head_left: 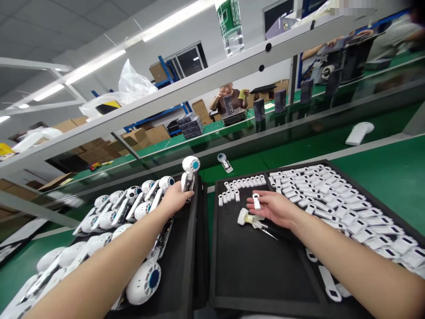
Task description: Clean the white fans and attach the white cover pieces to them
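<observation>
My left hand (177,197) grips a white device with a round head and a blue disc (190,165), holding it upright at the right edge of the left black tray (191,248). Its slim body shows exposed inner parts. Over the right black tray (252,270), my right hand (277,207) is palm up, holding a small white cover with a dark window (256,202) at its fingers. Just below that hand are pointed metal tweezers (268,233) and a white and yellowish wad (245,217); whether the hand touches them I cannot tell.
Rows of similar round-headed devices (145,283) fill the left tray. Several small white covers (229,196) and many longer white covers (348,217) lie in the right tray. Beyond are a dark conveyor belt with another device (226,164), a shelf rail (199,82) and a seated person (232,99).
</observation>
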The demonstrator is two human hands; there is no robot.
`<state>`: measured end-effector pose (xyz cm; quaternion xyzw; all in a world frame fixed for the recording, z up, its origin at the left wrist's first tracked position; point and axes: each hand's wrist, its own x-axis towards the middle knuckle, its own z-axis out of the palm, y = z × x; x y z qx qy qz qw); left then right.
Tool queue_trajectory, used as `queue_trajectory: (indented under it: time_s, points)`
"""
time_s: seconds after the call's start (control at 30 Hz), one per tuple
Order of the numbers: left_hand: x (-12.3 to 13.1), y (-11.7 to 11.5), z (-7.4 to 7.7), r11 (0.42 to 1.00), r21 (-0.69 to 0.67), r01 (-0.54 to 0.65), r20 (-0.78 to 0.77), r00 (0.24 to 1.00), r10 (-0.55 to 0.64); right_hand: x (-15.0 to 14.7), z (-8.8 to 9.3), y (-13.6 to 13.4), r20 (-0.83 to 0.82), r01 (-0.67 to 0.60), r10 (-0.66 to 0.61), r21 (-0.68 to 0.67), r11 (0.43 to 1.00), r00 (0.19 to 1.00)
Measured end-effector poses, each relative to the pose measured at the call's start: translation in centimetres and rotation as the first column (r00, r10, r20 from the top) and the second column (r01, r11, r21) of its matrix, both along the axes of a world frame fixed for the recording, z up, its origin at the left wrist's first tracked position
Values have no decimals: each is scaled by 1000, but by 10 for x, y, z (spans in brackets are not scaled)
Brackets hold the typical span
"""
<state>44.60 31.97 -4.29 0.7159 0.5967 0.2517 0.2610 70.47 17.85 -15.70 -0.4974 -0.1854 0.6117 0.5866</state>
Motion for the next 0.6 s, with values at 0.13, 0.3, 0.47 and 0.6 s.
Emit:
queue_trajectory:
  time_s: [0.13, 0.3, 0.47, 0.6]
  points:
    - [17, -14, 9, 987, -151, 57, 136, 990, -36, -8, 19, -21, -94, 35, -29, 70, 997, 995]
    - [51, -72, 22, 859, -387, 334, 487, 866, -117, -30, 51, -39, -38, 73, -66, 259, 963, 997]
    - [74, -120, 16, 797, -317, 514, 624, 746, -233, -48, 77, -44, -15, 228, -239, 363, 904, 971]
    - [80, -135, 8, 829, -216, 515, 580, 751, -315, -52, 77, -43, 59, 265, -303, 349, 899, 951]
